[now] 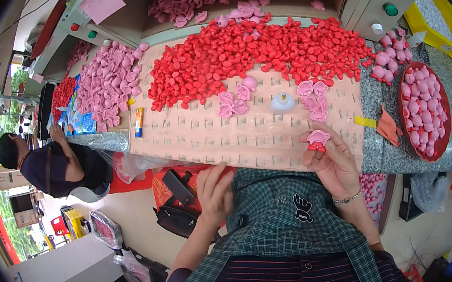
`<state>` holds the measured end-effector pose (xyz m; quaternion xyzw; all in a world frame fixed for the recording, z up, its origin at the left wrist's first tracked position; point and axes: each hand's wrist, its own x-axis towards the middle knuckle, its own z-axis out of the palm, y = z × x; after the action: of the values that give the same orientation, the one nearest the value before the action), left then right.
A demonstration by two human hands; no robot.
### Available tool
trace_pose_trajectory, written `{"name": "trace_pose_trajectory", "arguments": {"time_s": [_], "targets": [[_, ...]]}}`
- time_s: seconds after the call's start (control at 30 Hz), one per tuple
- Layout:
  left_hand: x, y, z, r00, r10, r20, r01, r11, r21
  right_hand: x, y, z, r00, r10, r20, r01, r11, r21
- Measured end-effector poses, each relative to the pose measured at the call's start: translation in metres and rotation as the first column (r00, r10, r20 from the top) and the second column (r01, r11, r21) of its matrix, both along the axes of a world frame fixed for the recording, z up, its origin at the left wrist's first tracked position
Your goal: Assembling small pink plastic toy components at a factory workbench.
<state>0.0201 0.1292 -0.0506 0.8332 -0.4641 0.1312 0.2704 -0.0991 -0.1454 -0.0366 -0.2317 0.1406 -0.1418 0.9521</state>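
Observation:
Between the thumb and fingers of my right hand (337,165) is a small pink plastic piece with a scalloped rim (318,136), with red at its lower end. That hand is closed on it above the table's near edge. My left hand (214,190) hangs just off the near edge, fingers stretched and holding nothing visible. Beyond my right hand lie a few loose pink scalloped pieces (314,102). Another small group of pink pieces (232,107) lies further left, beside a round pink ball (250,83). A white dome-shaped bottle (283,102) stands between the two groups.
A large heap of glossy red pieces (260,46) covers the far part of the pinkish mat (192,139). Pink pieces (108,78) are piled at left, near a glue-stick-like tube (138,122). At right sits a red basket (446,131) of pink balls. Another person (54,162) sits at far left.

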Motion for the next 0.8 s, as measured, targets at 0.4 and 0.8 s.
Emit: {"name": "trace_pose_trajectory", "arguments": {"time_s": [0.4, 0.8], "targets": [[-0.004, -0.040, 0.016, 0.905, 0.031, -0.423, -0.180, 0.931, -0.318, 0.001, 0.008, 0.000, 0.998, 0.016, 0.063, -0.018, 0.999, 0.030], [0.033, -0.175, 0.017, 0.776, -0.240, -0.583, -0.093, 0.871, -0.483, -0.009, 0.002, 0.005, 0.997, -0.030, 0.065, 0.023, 0.994, 0.111]]}}
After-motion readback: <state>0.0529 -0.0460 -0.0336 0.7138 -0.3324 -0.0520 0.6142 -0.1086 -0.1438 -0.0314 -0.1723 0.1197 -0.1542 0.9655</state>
